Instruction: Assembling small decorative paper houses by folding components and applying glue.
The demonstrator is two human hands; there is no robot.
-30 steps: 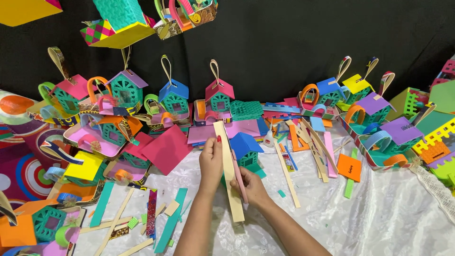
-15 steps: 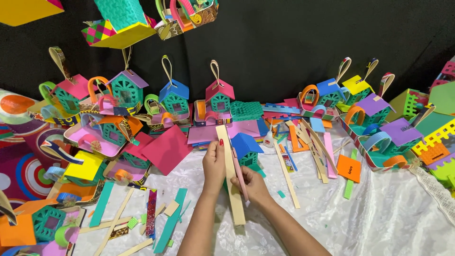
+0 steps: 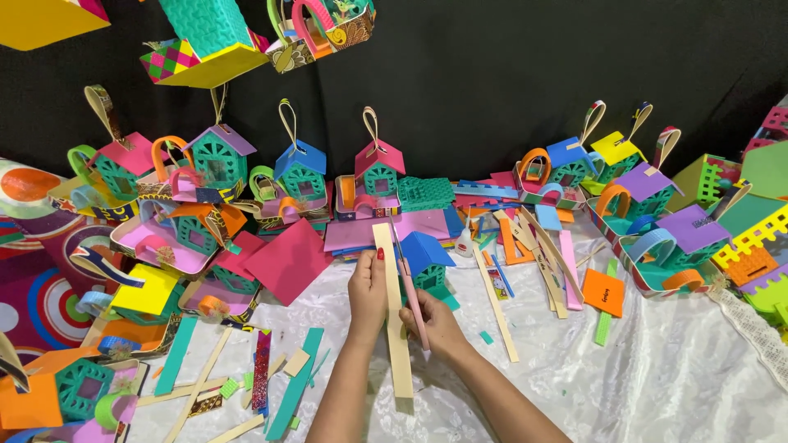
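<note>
left hand [image 3: 367, 289] grip: holds tan strip [image 3: 392, 308] upright | right hand [image 3: 437, 324] grip: pink stick [image 3: 413, 299]

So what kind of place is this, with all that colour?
Probably a craft table for making small paper houses. Finished houses with hanging loops line a black backdrop, cut strips litter the white cloth, and the left hand holds a tan strip while the right hand holds a pink one.

No pkgs, signs or screens; small orange label card [image 3: 603, 292] right of centre.
</note>
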